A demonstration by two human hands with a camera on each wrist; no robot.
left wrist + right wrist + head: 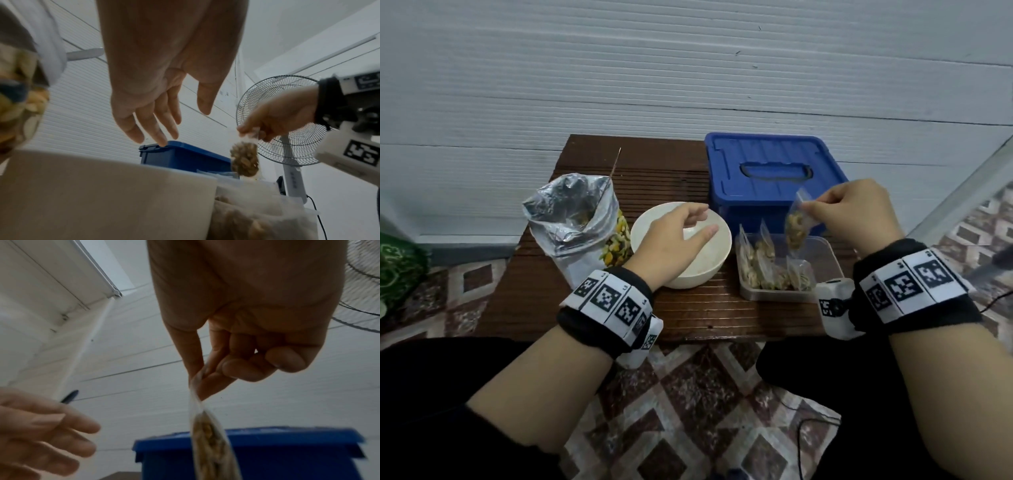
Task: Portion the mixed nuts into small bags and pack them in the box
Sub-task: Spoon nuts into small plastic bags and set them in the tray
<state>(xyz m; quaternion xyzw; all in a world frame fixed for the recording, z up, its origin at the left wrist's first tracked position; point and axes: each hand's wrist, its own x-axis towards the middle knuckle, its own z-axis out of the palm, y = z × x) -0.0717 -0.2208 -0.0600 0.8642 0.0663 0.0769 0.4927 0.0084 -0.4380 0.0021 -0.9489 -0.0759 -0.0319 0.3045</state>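
My right hand (pixel 812 206) pinches the top of a small clear bag of nuts (pixel 796 229), which hangs above a clear plastic container (pixel 828 250) holding several filled small bags (pixel 767 267). In the right wrist view thumb and fingers (pixel 207 382) grip that bag of nuts (pixel 209 439). My left hand (pixel 693 222) hovers open over an empty white bowl (pixel 719 253), fingers relaxed and holding nothing; the left wrist view shows its fingers (pixel 150 126) spread. A big silver bag of mixed nuts (pixel 582 226) stands open left of the bowl. The blue box (pixel 770 171) sits behind with its lid on.
Everything stands on a small dark wooden table (pixel 688 318) against a white wall. Patterned floor lies around it, with a black cable (pixel 801 442) at the lower right. A standing fan (pixel 287 123) is off to the right. Green fabric (pixel 397 267) lies at the far left.
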